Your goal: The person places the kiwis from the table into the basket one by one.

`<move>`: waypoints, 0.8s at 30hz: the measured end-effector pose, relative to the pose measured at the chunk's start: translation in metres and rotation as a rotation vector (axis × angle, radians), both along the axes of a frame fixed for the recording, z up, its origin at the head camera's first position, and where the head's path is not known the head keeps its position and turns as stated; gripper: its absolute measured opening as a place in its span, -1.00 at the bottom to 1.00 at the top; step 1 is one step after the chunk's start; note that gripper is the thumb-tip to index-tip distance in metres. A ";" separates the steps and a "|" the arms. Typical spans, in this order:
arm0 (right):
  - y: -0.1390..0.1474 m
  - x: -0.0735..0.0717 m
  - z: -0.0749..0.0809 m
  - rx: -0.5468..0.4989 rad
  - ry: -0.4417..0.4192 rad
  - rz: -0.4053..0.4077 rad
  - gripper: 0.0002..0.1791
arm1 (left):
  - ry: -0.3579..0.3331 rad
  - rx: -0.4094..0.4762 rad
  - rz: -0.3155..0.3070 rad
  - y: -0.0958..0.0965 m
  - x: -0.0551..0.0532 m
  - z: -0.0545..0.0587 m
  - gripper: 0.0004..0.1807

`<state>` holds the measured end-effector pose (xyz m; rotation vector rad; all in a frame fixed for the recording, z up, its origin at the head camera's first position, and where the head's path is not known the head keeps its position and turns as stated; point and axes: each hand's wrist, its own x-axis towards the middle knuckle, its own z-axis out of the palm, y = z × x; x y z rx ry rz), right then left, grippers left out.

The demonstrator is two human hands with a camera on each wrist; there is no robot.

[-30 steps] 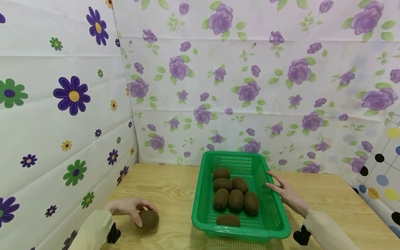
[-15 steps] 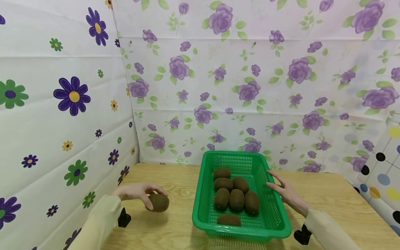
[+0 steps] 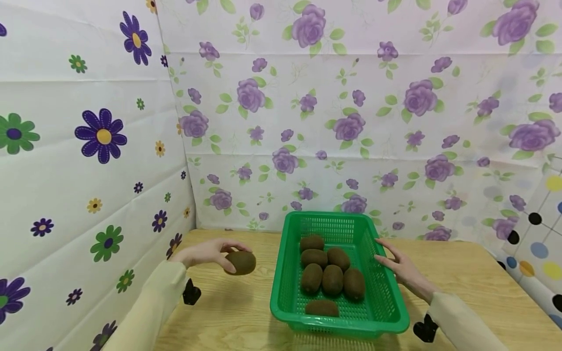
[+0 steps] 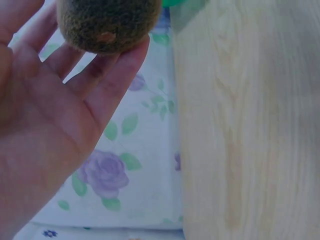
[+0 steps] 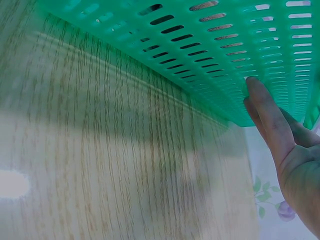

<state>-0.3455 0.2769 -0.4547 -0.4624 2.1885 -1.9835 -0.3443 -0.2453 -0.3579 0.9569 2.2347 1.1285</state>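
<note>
My left hand [image 3: 212, 253] pinches a brown fuzzy kiwi [image 3: 243, 263] above the table, left of the basket. Fingers and thumb curve round that kiwi's near end, and its other end sticks out to the right. In the left wrist view the kiwi [image 4: 110, 25] sits at the fingertips. With my right hand [image 3: 406, 273] I hold the right rim of a green plastic basket [image 3: 281, 273]. Seen from the right wrist, fingers [image 5: 270, 115] lie along the outside of its slotted wall. Inside the basket, several kiwis [image 3: 332, 280] lie grouped in the middle, with one kiwi [image 3: 322, 308] at the near end.
The wood-grain table [image 3: 461, 287] carries the basket. A white cloth wall with purple roses [image 3: 285, 161] rises behind the table, and another with daisies [image 3: 103, 134] runs along the left side. A dotted cloth [image 3: 539, 250] hangs at the right.
The left hand has lifted the kiwi off the table and carried it up and to the right, nearer the basket. The right hand and the basket have stayed in place.
</note>
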 end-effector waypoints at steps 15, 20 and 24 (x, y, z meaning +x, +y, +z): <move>0.000 0.002 0.003 0.014 -0.008 0.008 -0.32 | 0.060 -0.028 -0.034 0.044 -0.013 0.024 -0.38; 0.000 0.001 0.002 0.009 -0.008 0.006 -0.32 | 0.056 -0.026 -0.049 0.059 -0.014 0.025 -0.41; 0.001 0.002 0.001 0.017 -0.012 -0.001 -0.32 | 0.045 -0.008 -0.097 0.077 -0.015 0.028 -0.44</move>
